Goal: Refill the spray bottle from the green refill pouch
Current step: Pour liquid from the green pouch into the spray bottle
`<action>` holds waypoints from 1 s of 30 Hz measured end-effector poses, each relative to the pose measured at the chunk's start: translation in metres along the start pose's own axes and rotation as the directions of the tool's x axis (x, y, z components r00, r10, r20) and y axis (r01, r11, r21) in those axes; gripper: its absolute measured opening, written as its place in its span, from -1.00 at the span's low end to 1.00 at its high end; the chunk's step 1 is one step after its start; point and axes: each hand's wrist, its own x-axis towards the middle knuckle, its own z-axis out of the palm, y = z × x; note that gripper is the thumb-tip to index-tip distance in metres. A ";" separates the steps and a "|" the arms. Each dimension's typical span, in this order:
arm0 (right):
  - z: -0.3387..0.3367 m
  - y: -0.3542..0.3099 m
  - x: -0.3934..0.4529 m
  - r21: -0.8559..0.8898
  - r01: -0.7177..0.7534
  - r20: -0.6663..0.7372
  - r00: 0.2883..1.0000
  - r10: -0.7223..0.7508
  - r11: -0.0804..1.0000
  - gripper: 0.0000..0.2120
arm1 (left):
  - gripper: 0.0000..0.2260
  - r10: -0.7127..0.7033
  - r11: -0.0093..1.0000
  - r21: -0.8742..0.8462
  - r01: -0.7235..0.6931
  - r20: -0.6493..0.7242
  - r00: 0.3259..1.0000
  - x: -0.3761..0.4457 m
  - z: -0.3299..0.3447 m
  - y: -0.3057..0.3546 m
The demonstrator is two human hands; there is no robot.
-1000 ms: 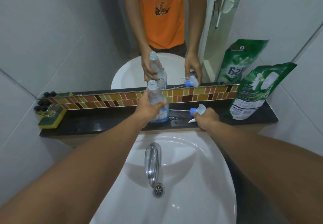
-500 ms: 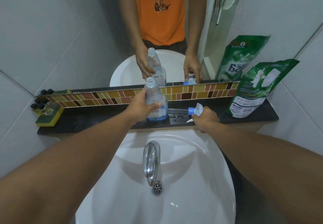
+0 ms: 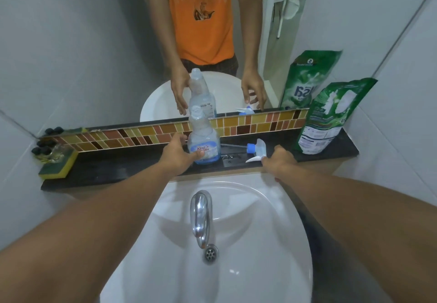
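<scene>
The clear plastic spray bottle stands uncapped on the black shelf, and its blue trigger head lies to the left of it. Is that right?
Not quite: in the head view the blue trigger head lies right of the clear plastic spray bottle, by the right hand. The rest holds.

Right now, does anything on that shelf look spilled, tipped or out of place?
Nothing damaged. The spray head lies on its side on the black shelf, off the open spray bottle, as a refill needs. Small wet spots glisten on the shelf beside its tube. The green refill pouch leans against the wall, unopened as far as I can tell.
</scene>
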 end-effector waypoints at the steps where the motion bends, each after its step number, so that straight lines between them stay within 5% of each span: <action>1: -0.003 0.005 -0.001 -0.017 0.011 0.004 1.000 -0.011 1.000 -0.53 | -0.41 -0.028 0.999 0.020 0.028 -0.005 1.000 -0.003 0.000 -0.005; 8: -0.032 0.032 -0.022 -0.002 -0.001 -0.049 0.999 0.001 1.000 -0.54 | -0.49 -0.109 0.985 0.140 0.098 0.073 0.991 -0.022 0.005 -0.025; 17: -0.062 0.062 -0.055 0.013 -0.017 -0.075 0.997 0.018 1.000 -0.67 | -0.60 0.010 0.947 0.310 -0.079 0.219 0.976 -0.039 0.033 0.005; 24: -0.089 0.091 -0.065 0.011 -0.057 -0.060 0.997 0.058 0.998 -0.53 | -0.60 0.119 0.877 0.427 -0.220 0.251 0.961 -0.038 0.068 0.040; 30: -0.110 0.114 -0.062 0.014 -0.089 -0.077 0.993 0.090 0.996 -0.53 | -0.57 0.179 0.885 0.367 -0.285 0.297 0.938 -0.032 0.100 0.071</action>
